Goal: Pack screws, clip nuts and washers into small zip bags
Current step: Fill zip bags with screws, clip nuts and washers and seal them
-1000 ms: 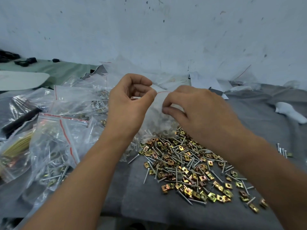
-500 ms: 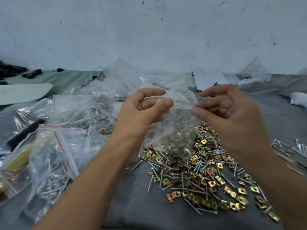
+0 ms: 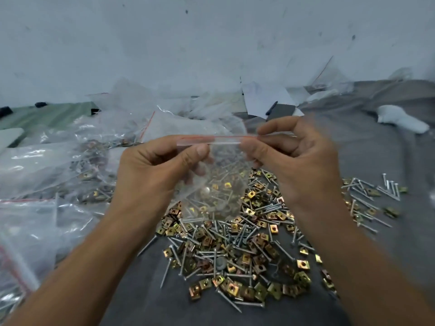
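A small clear zip bag [image 3: 219, 184] with a red line along its top hangs between my hands above the table. My left hand [image 3: 155, 175] pinches the left end of the zip strip between thumb and fingers. My right hand [image 3: 296, 158] pinches the right end. Screws, brass-coloured clip nuts and a round washer show through the bag's lower part. Under the bag, on the grey cloth [image 3: 146, 302], lies a loose pile of screws and clip nuts [image 3: 235, 250].
Several filled and empty zip bags [image 3: 47, 175] are heaped at the left and behind my hands. More loose screws [image 3: 369, 191] lie at the right. A white object [image 3: 400, 118] rests at the far right, papers and a pen [image 3: 270, 107] near the wall.
Both hands have lifted the bag up off the pile and drawn apart along its top strip, the right hand sliding to the right end. The view has tilted down and closer.
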`<action>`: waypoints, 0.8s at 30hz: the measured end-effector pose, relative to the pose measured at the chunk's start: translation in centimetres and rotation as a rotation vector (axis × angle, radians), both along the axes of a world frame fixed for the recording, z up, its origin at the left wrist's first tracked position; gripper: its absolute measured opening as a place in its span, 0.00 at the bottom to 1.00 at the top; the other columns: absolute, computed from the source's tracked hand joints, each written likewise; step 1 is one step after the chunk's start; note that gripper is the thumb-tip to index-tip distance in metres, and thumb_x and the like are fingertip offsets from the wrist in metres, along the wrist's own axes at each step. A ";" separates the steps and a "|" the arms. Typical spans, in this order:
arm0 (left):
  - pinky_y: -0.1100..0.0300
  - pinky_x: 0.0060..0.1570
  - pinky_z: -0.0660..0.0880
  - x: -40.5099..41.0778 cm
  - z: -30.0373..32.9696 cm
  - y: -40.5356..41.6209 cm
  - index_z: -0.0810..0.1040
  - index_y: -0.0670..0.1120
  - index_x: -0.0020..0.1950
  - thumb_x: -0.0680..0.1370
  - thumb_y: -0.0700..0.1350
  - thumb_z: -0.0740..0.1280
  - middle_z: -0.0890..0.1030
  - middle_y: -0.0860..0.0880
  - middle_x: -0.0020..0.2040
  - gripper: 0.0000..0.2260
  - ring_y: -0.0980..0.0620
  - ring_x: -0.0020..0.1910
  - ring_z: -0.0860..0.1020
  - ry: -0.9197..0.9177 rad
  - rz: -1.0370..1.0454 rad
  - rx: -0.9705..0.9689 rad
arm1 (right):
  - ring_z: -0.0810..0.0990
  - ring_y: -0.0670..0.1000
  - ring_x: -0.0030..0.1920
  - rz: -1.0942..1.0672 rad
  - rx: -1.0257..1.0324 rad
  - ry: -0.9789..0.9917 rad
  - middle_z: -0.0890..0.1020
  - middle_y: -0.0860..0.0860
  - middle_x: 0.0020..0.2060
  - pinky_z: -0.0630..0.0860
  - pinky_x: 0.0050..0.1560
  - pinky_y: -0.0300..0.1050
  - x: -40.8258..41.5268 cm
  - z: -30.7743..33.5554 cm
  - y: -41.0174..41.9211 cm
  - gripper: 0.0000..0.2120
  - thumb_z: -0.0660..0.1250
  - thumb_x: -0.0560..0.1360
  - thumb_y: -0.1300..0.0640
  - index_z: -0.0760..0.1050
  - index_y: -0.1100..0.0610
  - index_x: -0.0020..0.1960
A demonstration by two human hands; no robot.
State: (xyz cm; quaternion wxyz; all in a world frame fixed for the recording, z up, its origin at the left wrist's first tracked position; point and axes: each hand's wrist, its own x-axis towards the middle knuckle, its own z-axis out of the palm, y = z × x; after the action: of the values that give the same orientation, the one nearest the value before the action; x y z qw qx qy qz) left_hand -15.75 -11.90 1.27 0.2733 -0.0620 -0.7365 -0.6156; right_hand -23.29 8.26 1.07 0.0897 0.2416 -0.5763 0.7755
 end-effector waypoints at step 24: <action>0.58 0.33 0.78 -1.4 0.3 2.8 0.88 0.46 0.46 0.71 0.49 0.79 0.85 0.45 0.40 0.08 0.50 0.37 0.81 -0.047 -0.057 0.233 | 0.88 0.54 0.44 0.034 -0.113 -0.034 0.89 0.55 0.44 0.82 0.45 0.43 1.3 0.4 -0.9 0.22 0.82 0.69 0.59 0.75 0.53 0.58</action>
State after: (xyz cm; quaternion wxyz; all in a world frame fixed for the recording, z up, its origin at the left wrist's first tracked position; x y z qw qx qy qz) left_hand -17.15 -9.07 1.55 0.2435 -0.0364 -0.6642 -0.7059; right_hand -21.99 7.35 1.49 0.0800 0.2327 -0.5288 0.8123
